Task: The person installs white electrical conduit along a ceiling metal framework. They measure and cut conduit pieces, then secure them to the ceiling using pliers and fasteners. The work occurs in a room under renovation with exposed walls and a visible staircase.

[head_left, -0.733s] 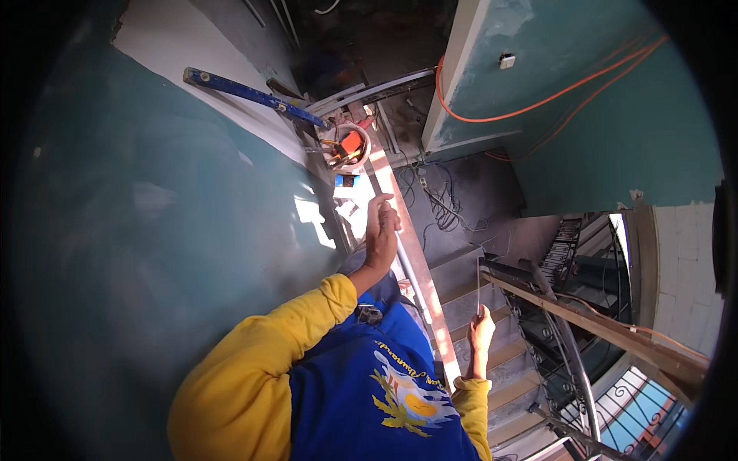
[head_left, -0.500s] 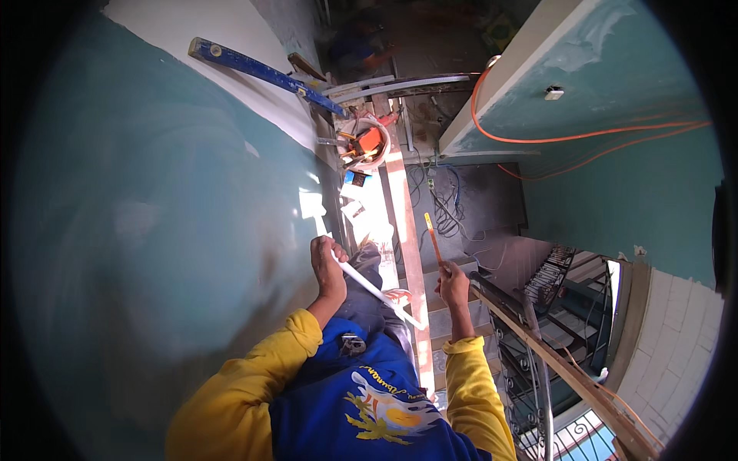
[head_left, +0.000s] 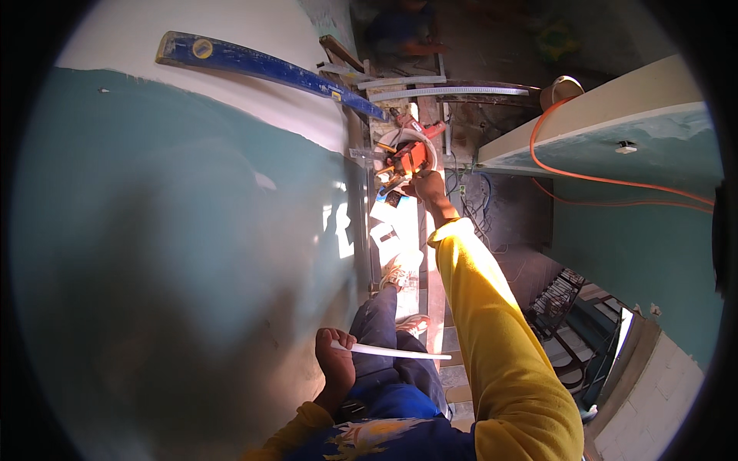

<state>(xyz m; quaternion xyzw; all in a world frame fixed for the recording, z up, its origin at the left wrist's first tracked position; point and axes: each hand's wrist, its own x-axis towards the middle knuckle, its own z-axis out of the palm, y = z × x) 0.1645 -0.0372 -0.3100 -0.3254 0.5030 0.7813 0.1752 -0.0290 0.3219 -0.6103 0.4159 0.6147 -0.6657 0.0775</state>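
Note:
My left hand (head_left: pixel 337 359) is closed round one end of a long thin white strip (head_left: pixel 396 352), which points to the right across my legs. Stretched far forward, my right hand (head_left: pixel 428 190) reaches the near rim of a round tool bucket (head_left: pixel 433 160). Its fingers are curled at the tools there; what they grip, if anything, is hidden. Inside the bucket stand an orange-red box-like thing (head_left: pixel 413 156) and several handled tools. A red power tool (head_left: pixel 421 127) lies against the bucket's far side.
A blue spirit level (head_left: pixel 261 71) leans along the left wall (head_left: pixel 192 230). Metal strips (head_left: pixel 461 91) lie beyond the bucket. An orange cable (head_left: pixel 615 179) hangs at the right, above a stairwell with a dark metal railing (head_left: pixel 565 296). Another person (head_left: pixel 400 31) is at the far end.
My right hand has moved forward to the bucket; the slim orange stick with a yellow tip it held no longer shows. My left hand has lowered, swinging the white strip nearly level.

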